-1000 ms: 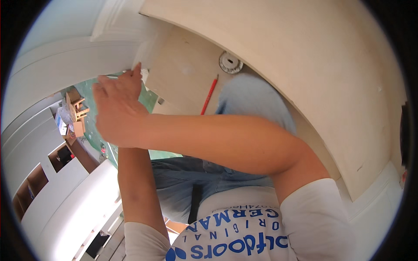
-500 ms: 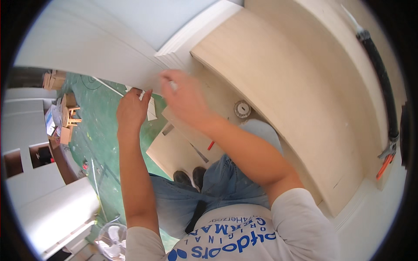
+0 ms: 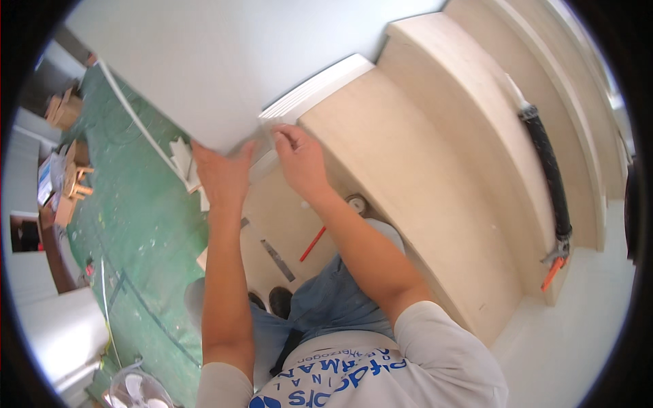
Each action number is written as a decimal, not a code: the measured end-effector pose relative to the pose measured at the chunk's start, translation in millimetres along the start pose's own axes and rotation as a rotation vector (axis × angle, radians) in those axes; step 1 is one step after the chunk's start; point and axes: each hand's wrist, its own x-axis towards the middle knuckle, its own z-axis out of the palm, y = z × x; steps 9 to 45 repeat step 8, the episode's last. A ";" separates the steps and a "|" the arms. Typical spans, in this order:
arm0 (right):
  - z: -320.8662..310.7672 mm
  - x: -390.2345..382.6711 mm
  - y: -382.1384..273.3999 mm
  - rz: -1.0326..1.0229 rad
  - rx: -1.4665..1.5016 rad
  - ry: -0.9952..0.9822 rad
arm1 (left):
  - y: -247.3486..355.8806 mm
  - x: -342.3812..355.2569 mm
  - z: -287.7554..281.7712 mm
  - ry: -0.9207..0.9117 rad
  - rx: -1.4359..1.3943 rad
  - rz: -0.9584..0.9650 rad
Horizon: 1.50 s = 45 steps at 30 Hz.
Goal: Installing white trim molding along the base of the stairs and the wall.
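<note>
My left hand (image 3: 223, 175) is at the lower corner of a white wall (image 3: 183, 75), thumb and forefinger spread apart and somewhat blurred. Close to its right, my right hand (image 3: 299, 162) has its fingers curled into a pinch beside the end of a ridged white skirting board (image 3: 316, 87). Whatever those fingers hold is too small to make out. The skirting board runs along the wall's foot above a pale wooden stair tread (image 3: 408, 149). Some white offcuts (image 3: 182, 160) lie on the floor beyond my left hand.
A black caulking gun (image 3: 546, 163) with an orange-red handle lies on a higher step at the right. On the lower board near my shoes are a red pencil-like stick (image 3: 313, 245), a flat grey strip (image 3: 277, 260) and a round tape-like roll (image 3: 356, 202). A fan (image 3: 139, 389) stands bottom left.
The view has swung, showing more of the stairs. My left thumb and forefinger have moved apart against the wall corner. My right hand, blurred earlier, is now steadier by the skirting board's end.
</note>
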 end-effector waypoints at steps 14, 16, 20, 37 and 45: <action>-70.8 66.1 -41.1 -0.117 -0.033 0.206 | 2.9 -18.2 36.2 0.201 -0.260 0.116; -70.8 66.1 -41.1 -0.117 -0.033 0.206 | 2.9 -18.2 36.2 0.201 -0.260 0.116; -70.8 66.1 -41.1 -0.117 -0.033 0.206 | 2.9 -18.2 36.2 0.201 -0.260 0.116; -70.8 66.1 -41.1 -0.117 -0.033 0.206 | 2.9 -18.2 36.2 0.201 -0.260 0.116; -70.8 66.1 -41.1 -0.117 -0.033 0.206 | 2.9 -18.2 36.2 0.201 -0.260 0.116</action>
